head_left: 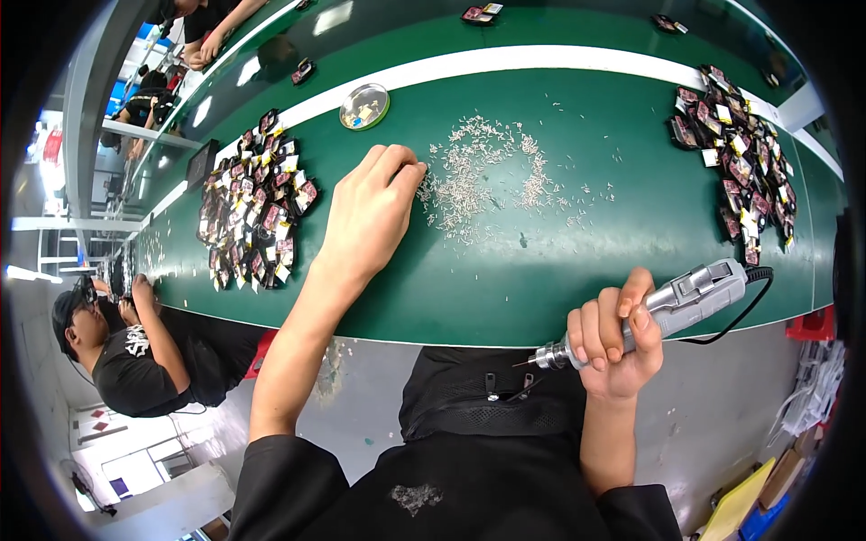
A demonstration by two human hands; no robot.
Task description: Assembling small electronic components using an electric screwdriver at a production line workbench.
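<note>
Across the green table (460, 302), a left heap (248, 216) and a right heap (740, 167) of dark parts flank the middle, while over its near edge, right of centre, the right hand (613, 343) has its fingers curled round a driver (695, 298). Mid-table, the left hand (373, 206) has its fingers bent nearly together at the left fringe of the loose screws (460, 194); whether one is pinched, I cannot tell. Picking up a screw looks like the step in hand, and the next move would call for a secure fingertip grip on just one.
</note>
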